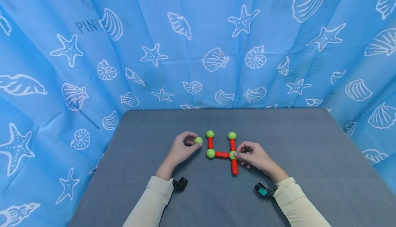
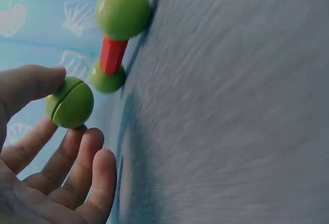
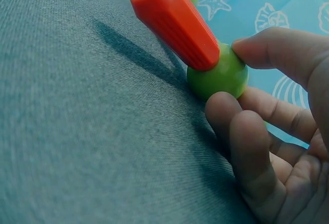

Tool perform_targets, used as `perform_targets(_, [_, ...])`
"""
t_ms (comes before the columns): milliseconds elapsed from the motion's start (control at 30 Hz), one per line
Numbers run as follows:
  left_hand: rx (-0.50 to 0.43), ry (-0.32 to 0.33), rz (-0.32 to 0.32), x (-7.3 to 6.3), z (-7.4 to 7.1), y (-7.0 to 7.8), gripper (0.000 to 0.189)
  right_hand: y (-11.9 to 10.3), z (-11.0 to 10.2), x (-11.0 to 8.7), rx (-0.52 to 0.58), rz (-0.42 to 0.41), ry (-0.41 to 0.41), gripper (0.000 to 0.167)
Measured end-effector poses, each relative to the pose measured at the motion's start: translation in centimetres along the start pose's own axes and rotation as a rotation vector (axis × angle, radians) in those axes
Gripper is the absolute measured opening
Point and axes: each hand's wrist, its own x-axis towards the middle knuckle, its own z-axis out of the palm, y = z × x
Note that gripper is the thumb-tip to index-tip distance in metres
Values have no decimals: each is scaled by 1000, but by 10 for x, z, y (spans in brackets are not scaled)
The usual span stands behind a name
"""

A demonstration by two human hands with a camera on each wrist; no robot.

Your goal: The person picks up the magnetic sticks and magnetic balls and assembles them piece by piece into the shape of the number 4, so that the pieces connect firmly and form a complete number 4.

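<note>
A figure of red rods and green balls, shaped like a 4, lies on the grey table. My left hand (image 1: 182,148) pinches a loose green ball (image 2: 73,103) between thumb and fingers, just left of the figure and apart from it. My right hand (image 1: 255,156) grips the green junction ball (image 3: 218,77) on the figure's right side. From that ball a red rod (image 1: 234,167) points toward me, its near end bare with a hole visible in the right wrist view. Another rod (image 1: 222,155) joins it to the left corner ball (image 1: 210,153).
Two green end balls, the left one (image 1: 210,134) and the right one (image 1: 232,135), top the upright rods. The grey cloth-covered table (image 1: 309,144) meets a blue curtain (image 1: 198,76) with white shells and starfish behind. Both wrists wear black camera straps.
</note>
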Motion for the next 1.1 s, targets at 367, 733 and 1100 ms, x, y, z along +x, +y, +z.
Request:
perform_targets(367, [-6, -179, 92, -41, 27, 27, 29, 8, 3, 1, 2, 10, -3, 29])
perform_targets(733, [-106, -407, 119, -56, 64, 42, 26, 6, 2, -1, 0, -21, 2, 29])
perform_targets(1100, [-95, -533, 113, -60, 78, 46, 23, 6, 1, -1, -4, -21, 12, 28])
